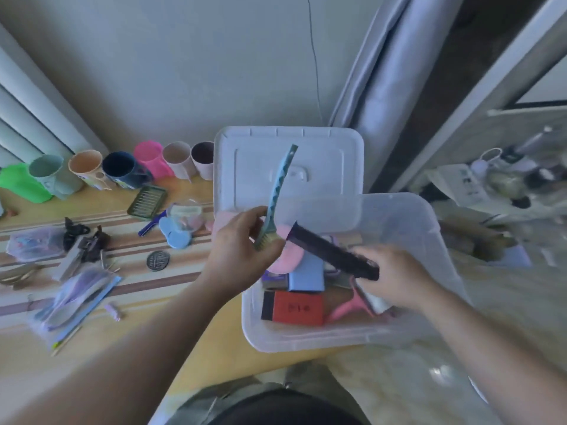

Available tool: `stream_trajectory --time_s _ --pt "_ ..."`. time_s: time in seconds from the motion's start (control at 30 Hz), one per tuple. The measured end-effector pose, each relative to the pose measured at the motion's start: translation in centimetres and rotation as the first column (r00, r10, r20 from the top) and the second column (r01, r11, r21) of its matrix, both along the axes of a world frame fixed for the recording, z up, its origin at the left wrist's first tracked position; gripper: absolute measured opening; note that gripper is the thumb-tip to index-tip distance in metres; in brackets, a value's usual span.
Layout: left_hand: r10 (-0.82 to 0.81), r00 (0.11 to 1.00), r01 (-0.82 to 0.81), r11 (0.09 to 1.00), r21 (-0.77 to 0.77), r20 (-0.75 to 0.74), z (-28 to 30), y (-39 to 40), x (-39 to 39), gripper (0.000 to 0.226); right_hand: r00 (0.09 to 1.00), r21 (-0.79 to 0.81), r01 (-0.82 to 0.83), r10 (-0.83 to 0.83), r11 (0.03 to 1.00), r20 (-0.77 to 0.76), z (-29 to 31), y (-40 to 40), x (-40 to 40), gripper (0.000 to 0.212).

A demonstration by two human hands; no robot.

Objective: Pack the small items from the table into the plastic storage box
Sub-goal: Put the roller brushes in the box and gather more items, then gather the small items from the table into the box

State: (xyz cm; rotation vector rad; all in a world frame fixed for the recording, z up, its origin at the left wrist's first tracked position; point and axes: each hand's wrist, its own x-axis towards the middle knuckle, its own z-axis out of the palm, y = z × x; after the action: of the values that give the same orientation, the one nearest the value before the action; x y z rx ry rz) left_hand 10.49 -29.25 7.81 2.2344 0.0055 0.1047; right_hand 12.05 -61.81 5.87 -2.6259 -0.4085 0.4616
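Observation:
The clear plastic storage box (pixel 435 240) stands at the table's right end, with its white lid (pixel 331 154) leaning behind it. My left hand (pixel 242 253) pinches a teal comb (pixel 279 191) by its lower end, upright over the box's left rim. My right hand (pixel 395 277) reaches into the box and grips a dark purple comb (pixel 331 256) that points up and left. Inside the box lie a red and black box (pixel 294 308), a blue block (pixel 306 274), a pink oval piece (pixel 288 253) and a pink handle (pixel 346 311).
A row of coloured cups (pixel 122 167) lines the back of the table. Loose small items are spread across the striped table (pixel 184 271): a green soap tray (pixel 147 200), a blue case (pixel 175 234), a round metal disc (pixel 158 260), black clips (pixel 82 240) and plastic bags (pixel 70 305).

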Motion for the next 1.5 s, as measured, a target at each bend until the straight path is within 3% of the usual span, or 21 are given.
stream_trajectory --time_s 0.13,0.27,0.37,0.47,0.53,0.6,0.67,0.73,0.8,0.87,1.0,1.07,1.13,1.23,1.5 --pt "-0.021 0.997 0.027 0.996 0.079 -0.074 -0.9 -3.2 -0.8 0.051 0.938 -0.17 -0.341 0.322 0.925 -0.131 -4.7 1.0 -1.1 0.038" --pt "-0.054 0.98 0.078 0.99 0.12 -0.19 -2.2 -5.1 -2.3 0.05 0.863 -0.207 -0.47 0.397 0.858 -0.313 -8.5 3.8 -1.2 0.042" --pt "-0.057 0.968 0.097 0.983 0.157 -0.244 -3.2 -5.6 -3.2 0.053 0.848 -0.098 -0.418 0.35 0.903 -0.398 -9.7 3.6 -0.7 0.052" --pt "-0.06 0.951 0.115 0.979 0.167 -0.304 -4.0 -5.5 -3.7 0.053 0.869 0.107 -0.106 0.144 0.989 -0.473 -8.6 1.6 0.0 0.05" --pt "-0.09 0.925 0.168 0.968 0.186 -0.368 -4.3 -5.7 -3.7 0.054 0.9 0.218 0.132 -0.025 0.967 -0.435 -6.8 -0.2 0.7 0.044" --pt "-0.143 0.904 0.261 0.931 0.255 -0.404 -4.5 -6.3 -3.5 0.055 0.95 0.26 0.214 -0.138 0.942 -0.28 -5.0 -1.7 1.2 0.061" --pt "-0.196 0.892 0.364 0.846 0.389 -0.408 -4.6 -7.1 -3.2 0.054 0.99 0.266 0.125 -0.104 0.956 -0.09 -3.5 -2.0 1.4 0.074" --pt "-0.244 0.879 0.441 0.745 0.502 -0.41 -4.7 -8.0 -2.8 0.052 0.991 0.158 -0.116 0.103 0.981 0.085 -2.3 -0.8 1.4 0.065" --pt "-0.264 0.868 0.47 0.713 0.521 -0.421 -4.9 -8.6 -2.4 0.051 0.941 -0.062 -0.329 0.332 0.942 0.058 -1.9 0.9 1.2 0.049" --pt "-0.279 0.87 0.475 0.7 0.534 -0.408 -5.1 -9.0 -2.1 0.051 0.916 -0.182 -0.401 0.399 0.898 -0.051 -2.3 2.1 0.6 0.037" --pt "-0.275 0.901 0.424 0.714 0.557 -0.335 -5.6 -8.6 -2.1 0.065 0.95 0.063 -0.195 0.204 0.979 -0.235 -4.3 2.0 0.4 0.012" --pt "-0.256 0.919 0.386 0.732 0.561 -0.298 -5.9 -7.9 -2.3 0.079 0.962 0.04 -0.102 0.109 0.994 -0.251 -5.6 0.0 1.4 0.024" --pt "-0.229 0.94 0.336 0.742 0.58 -0.252 -5.9 -7.2 -2.7 0.083 0.981 -0.107 -0.012 -0.009 0.994 -0.194 -7.1 -2.8 3.0 0.04" --pt "-0.222 0.961 0.274 0.723 0.634 -0.163 -5.7 -6.3 -3.2 0.071 0.991 -0.288 0.118 -0.132 0.95 -0.031 -9.6 -5.8 5.2 0.034" --pt "-0.242 0.969 0.208 0.709 0.674 -0.043 -6.7 -5.3 -4.0 0.053 0.991 -0.291 0.131 -0.12 0.948 0.055 -11.2 -3.6 6.5 0.032"
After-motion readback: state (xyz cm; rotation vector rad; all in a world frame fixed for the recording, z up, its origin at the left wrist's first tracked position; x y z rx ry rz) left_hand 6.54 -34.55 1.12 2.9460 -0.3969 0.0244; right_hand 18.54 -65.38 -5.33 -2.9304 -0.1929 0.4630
